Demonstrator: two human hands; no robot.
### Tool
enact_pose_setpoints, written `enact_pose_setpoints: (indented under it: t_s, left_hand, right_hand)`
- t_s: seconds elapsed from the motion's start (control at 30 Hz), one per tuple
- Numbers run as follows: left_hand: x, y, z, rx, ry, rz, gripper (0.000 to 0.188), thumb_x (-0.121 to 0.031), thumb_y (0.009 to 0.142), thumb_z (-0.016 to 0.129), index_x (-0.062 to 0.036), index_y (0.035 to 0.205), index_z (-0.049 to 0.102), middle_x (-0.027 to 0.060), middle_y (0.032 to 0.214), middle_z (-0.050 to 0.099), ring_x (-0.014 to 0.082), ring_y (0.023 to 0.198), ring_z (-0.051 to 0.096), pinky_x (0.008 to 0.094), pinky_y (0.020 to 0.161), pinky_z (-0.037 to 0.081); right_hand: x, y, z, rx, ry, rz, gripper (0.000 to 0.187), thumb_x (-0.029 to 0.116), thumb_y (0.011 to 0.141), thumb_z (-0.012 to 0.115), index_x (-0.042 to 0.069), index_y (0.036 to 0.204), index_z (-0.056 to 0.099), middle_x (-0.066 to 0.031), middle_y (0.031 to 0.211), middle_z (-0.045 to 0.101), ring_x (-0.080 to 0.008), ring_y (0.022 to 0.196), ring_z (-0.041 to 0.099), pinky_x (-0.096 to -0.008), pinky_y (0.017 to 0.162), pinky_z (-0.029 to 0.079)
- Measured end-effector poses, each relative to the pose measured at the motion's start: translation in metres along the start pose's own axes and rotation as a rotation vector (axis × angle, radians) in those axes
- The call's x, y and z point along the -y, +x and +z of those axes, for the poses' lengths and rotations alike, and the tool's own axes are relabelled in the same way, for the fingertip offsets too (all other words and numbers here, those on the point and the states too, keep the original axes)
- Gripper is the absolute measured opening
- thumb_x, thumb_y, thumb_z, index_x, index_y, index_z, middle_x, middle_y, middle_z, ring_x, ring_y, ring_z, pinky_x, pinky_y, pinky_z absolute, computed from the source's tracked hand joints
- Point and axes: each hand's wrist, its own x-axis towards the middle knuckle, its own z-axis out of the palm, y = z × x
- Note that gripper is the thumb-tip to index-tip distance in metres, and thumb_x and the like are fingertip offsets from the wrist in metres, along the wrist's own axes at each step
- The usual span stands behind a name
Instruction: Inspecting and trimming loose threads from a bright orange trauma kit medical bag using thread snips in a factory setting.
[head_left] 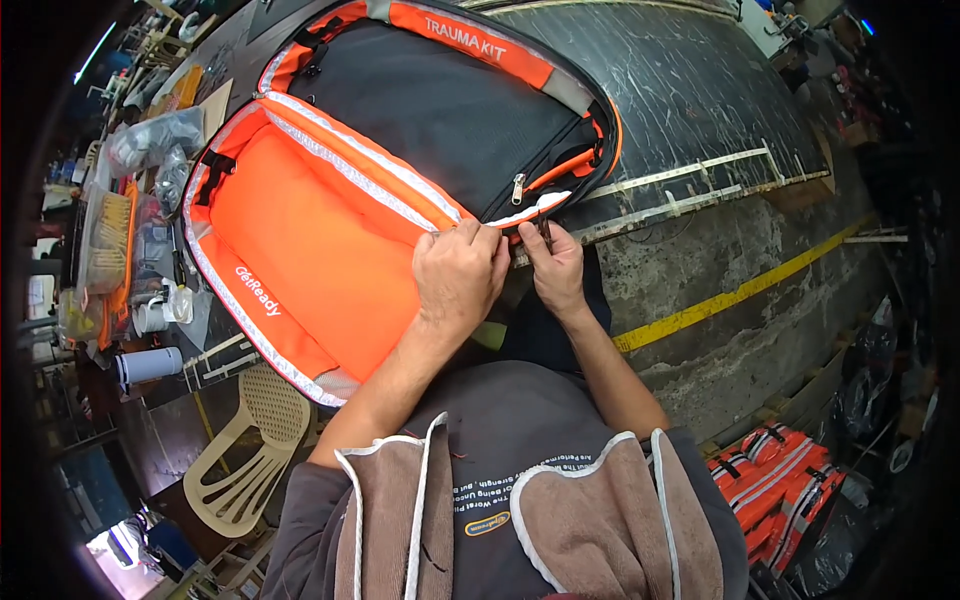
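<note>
An orange and black bag [320, 240] lies opened out on the dark worktable, its orange panel to the left and its black lined half [430, 100] at the back. My left hand [458, 275] is closed on the bag's edge by the near corner, where the two halves meet. Right beside it, my right hand [556, 268] is closed, thumb and fingers pinched at the zipper edge. Something slim and dark shows between those fingers; its kind cannot be made out. Just above hangs a metal zipper pull [518, 188]. White-grey trim [360, 180] runs along the panel edges.
The worktable [690, 100] has a metal ruler strip [690, 200] along its near edge. Boxes and plastic-wrapped supplies [150, 145] crowd the left, above a beige plastic chair [255, 450]. Orange bags [775, 490] lie at lower right. A yellow line [740, 290] crosses the concrete floor.
</note>
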Motion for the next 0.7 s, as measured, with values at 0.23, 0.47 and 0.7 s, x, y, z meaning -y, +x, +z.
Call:
enact_pose_setpoints:
  t_s: [0.23, 0.47, 0.7]
  left_hand:
    - [0.001, -0.007, -0.005, -0.110, -0.122, 0.002, 0.014, -0.013, 0.085, 0.086, -0.0105, 0.092, 0.073, -0.0006, 0.096, 0.074, 0.0195, 0.083, 0.069, 0.0387, 0.075, 0.040]
    - [0.006, -0.007, -0.007, -0.118, -0.140, 0.078, 0.014, -0.013, 0.087, 0.086, -0.0119, 0.092, 0.072, -0.0021, 0.102, 0.077, 0.0172, 0.084, 0.069, 0.0389, 0.076, 0.037]
    - [0.007, -0.007, -0.004, -0.129, -0.148, 0.105, 0.015, -0.012, 0.088, 0.085, -0.0115, 0.091, 0.071, -0.0023, 0.099, 0.077, 0.0176, 0.084, 0.068, 0.0397, 0.078, 0.037]
  right_hand:
    - [0.005, -0.002, 0.001, -0.051, -0.113, -0.060, 0.023, 0.022, 0.109, 0.074, 0.001, 0.099, 0.073, 0.0072, 0.084, 0.066, 0.0003, 0.078, 0.050, -0.0209, 0.066, 0.041]
    - [0.065, -0.012, -0.012, -0.060, -0.978, -0.484, 0.029, 0.025, 0.099, 0.079, 0.007, 0.117, 0.067, -0.0105, 0.095, 0.075, -0.0330, 0.084, 0.072, -0.0454, 0.078, 0.052]
    - [0.121, 0.030, -0.026, 0.298, -1.132, -0.835, 0.020, 0.021, 0.093, 0.083, 0.008, 0.104, 0.072, -0.0062, 0.089, 0.069, -0.0278, 0.081, 0.068, -0.0414, 0.074, 0.050]
